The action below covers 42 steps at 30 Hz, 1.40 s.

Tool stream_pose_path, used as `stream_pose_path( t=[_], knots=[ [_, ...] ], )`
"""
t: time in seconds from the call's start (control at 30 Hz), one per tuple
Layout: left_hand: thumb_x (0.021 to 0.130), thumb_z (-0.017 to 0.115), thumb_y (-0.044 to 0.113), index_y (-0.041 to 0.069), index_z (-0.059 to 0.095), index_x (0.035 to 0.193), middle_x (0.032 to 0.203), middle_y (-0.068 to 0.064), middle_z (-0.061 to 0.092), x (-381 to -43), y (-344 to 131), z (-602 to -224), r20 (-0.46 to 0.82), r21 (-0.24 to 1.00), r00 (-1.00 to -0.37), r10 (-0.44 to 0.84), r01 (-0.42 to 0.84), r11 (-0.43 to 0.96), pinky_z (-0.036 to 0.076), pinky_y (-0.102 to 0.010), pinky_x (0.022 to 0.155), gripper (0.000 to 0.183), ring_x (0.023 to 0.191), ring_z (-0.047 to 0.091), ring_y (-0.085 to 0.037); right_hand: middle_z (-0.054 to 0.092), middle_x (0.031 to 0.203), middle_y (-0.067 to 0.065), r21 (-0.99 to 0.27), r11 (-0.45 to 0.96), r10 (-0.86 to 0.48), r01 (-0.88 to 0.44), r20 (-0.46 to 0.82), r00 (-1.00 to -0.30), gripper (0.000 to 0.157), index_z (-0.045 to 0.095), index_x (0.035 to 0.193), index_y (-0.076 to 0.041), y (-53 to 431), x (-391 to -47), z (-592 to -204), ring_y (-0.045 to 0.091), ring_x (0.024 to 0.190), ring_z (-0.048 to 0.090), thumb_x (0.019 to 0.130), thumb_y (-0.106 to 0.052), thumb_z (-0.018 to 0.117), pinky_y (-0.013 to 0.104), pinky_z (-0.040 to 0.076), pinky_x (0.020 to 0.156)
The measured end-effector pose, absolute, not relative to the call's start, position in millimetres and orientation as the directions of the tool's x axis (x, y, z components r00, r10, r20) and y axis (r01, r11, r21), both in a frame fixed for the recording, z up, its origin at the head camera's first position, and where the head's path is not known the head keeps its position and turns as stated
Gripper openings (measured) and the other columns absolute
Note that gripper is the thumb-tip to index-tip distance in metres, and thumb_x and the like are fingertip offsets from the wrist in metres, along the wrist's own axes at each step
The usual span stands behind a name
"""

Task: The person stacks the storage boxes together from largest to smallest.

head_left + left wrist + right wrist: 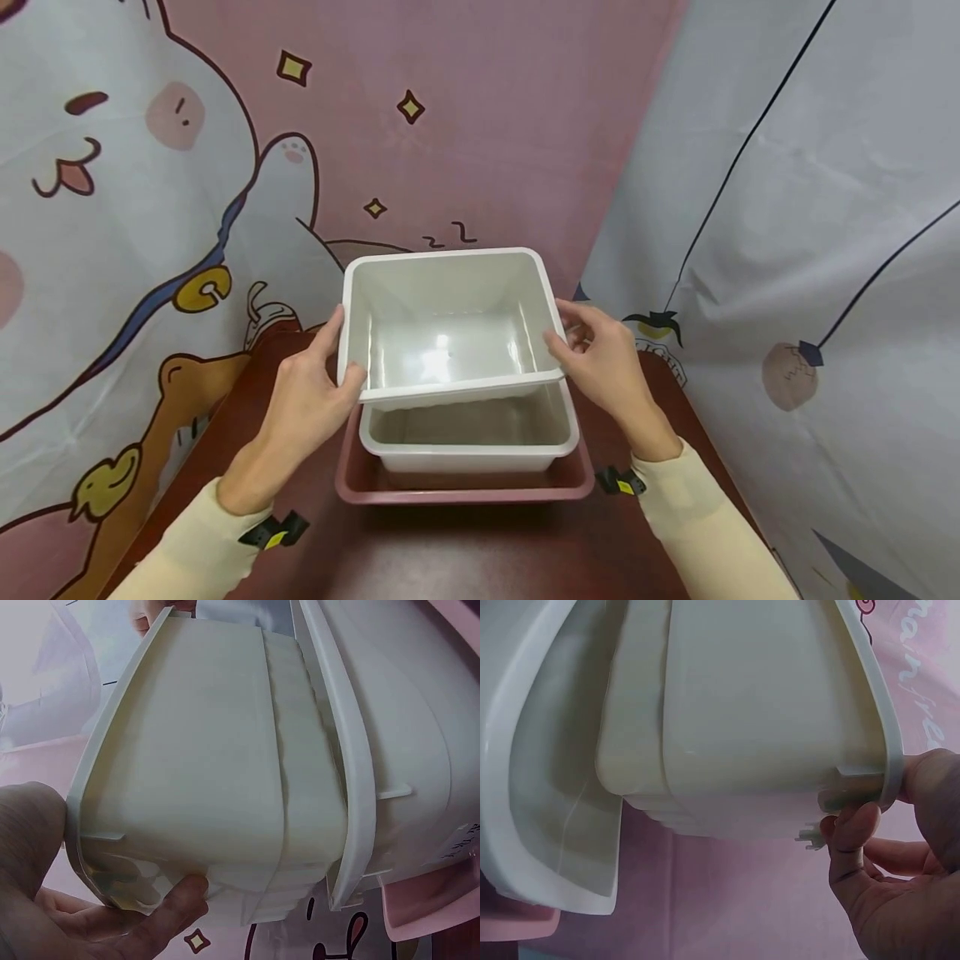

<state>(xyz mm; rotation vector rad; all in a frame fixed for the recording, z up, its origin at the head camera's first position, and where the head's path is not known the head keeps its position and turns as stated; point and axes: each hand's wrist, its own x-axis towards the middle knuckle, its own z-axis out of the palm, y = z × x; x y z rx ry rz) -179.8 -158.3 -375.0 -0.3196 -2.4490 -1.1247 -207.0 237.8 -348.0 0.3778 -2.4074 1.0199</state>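
A white plastic bin [442,287] is tilted with its inside facing me, raised partly out of a second white bin [465,461]. My left hand [307,396] grips its left rim, thumb over the edge and fingers against the outer wall, as the left wrist view shows. On the other side, my right hand [603,358] pinches the right rim near the front corner. The lower white bin sits inside a pink bin [465,497]. In the right wrist view a small pale green piece [811,835] shows by the fingertips; its kind is unclear.
The pink bin stands on a dark red table [480,558]. Behind it hangs a pink cartoon-printed cloth [480,125], and a pale cloth [825,250] hangs close on the right. A black band with a yellow mark [273,533] is by the left cuff.
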Motion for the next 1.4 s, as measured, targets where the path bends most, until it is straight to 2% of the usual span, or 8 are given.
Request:
stream_pose_path(
  t=[0.2, 0.43, 0.6, 0.7, 0.8, 0.93, 1.07, 1.4],
  knots=[
    [0.104, 0.068, 0.005, 0.003, 0.041, 0.180, 0.166, -0.031, 0.064, -180.8, -156.4, -374.8, 0.446, 0.667, -0.893, 0.051, 0.370, 0.646, 0.042, -0.027, 0.047, 0.080, 0.059, 0.058, -0.020, 0.082, 0.109, 0.017, -0.591, 0.694, -0.059, -0.412, 0.524, -0.850, 0.048, 0.077, 0.150, -0.001, 242.0, -202.3, -350.1, 0.021, 0.082, 0.068, 0.104, -0.014, 0.086, 0.016, 0.052, 0.071],
    [0.105, 0.069, 0.006, 0.003, 0.040, 0.181, 0.166, -0.030, 0.064, -181.5, -155.0, -376.3, 0.424, 0.668, -0.904, 0.061, 0.357, 0.653, 0.045, -0.026, 0.047, 0.081, 0.073, 0.070, -0.028, 0.080, 0.107, 0.016, -0.577, 0.727, -0.051, -0.373, 0.496, -0.867, 0.049, 0.078, 0.150, -0.001, 245.5, -198.6, -351.6, 0.023, 0.082, 0.070, 0.105, -0.016, 0.087, 0.018, 0.052, 0.071],
    [0.107, 0.068, 0.010, 0.003, 0.038, 0.181, 0.169, -0.030, 0.062, -180.9, -154.1, -376.5, 0.390, 0.675, -0.918, 0.067, 0.334, 0.658, 0.045, -0.027, 0.048, 0.080, 0.071, 0.068, -0.027, 0.079, 0.105, 0.016, -0.574, 0.738, -0.053, -0.356, 0.476, -0.878, 0.048, 0.078, 0.149, -0.002, 247.7, -195.6, -352.3, 0.023, 0.082, 0.068, 0.105, -0.018, 0.087, 0.021, 0.051, 0.069],
    [0.108, 0.067, 0.011, 0.003, 0.038, 0.181, 0.170, -0.029, 0.061, -180.2, -154.4, -375.9, 0.374, 0.674, -0.925, 0.074, 0.326, 0.663, 0.048, -0.028, 0.051, 0.079, 0.084, 0.073, -0.032, 0.079, 0.105, 0.015, -0.580, 0.734, -0.057, -0.352, 0.464, -0.884, 0.046, 0.079, 0.148, -0.003, 248.9, -194.2, -352.9, 0.023, 0.082, 0.067, 0.105, -0.019, 0.087, 0.021, 0.051, 0.068],
    [0.108, 0.067, 0.011, 0.004, 0.038, 0.181, 0.171, -0.028, 0.060, -180.1, -154.9, -375.6, 0.360, 0.675, -0.929, 0.081, 0.320, 0.665, 0.048, -0.028, 0.051, 0.079, 0.086, 0.074, -0.033, 0.079, 0.105, 0.015, -0.588, 0.732, -0.058, -0.344, 0.450, -0.891, 0.046, 0.080, 0.148, -0.003, 249.8, -192.8, -353.1, 0.022, 0.082, 0.067, 0.105, -0.020, 0.087, 0.021, 0.051, 0.068],
    [0.108, 0.068, 0.011, 0.004, 0.037, 0.182, 0.169, -0.030, 0.061, -181.2, -154.2, -375.9, 0.344, 0.682, -0.934, 0.100, 0.322, 0.657, 0.046, -0.026, 0.048, 0.080, 0.063, 0.063, -0.023, 0.078, 0.105, 0.015, -0.594, 0.732, -0.057, -0.334, 0.435, -0.899, 0.047, 0.079, 0.148, -0.002, 252.1, -190.9, -353.3, 0.022, 0.083, 0.067, 0.105, -0.021, 0.088, 0.021, 0.051, 0.067],
    [0.108, 0.068, 0.010, 0.002, 0.038, 0.181, 0.166, -0.032, 0.064, -183.0, -153.1, -377.0, 0.329, 0.694, -0.938, 0.111, 0.320, 0.645, 0.045, -0.026, 0.047, 0.080, 0.052, 0.054, -0.019, 0.077, 0.102, 0.015, -0.600, 0.730, -0.058, -0.328, 0.423, -0.904, 0.047, 0.080, 0.146, 0.000, 254.3, -190.8, -354.9, 0.021, 0.083, 0.066, 0.105, -0.022, 0.088, 0.021, 0.051, 0.067],
    [0.108, 0.068, 0.010, 0.003, 0.037, 0.182, 0.166, -0.032, 0.063, -184.7, -151.5, -381.5, 0.311, 0.703, -0.943, 0.120, 0.314, 0.638, 0.046, -0.025, 0.047, 0.080, 0.055, 0.058, -0.018, 0.074, 0.099, 0.013, -0.614, 0.724, -0.051, -0.315, 0.407, -0.912, 0.048, 0.079, 0.146, 0.002, 256.7, -191.5, -361.1, 0.020, 0.082, 0.064, 0.105, -0.022, 0.088, 0.020, 0.049, 0.067]
  ],
)
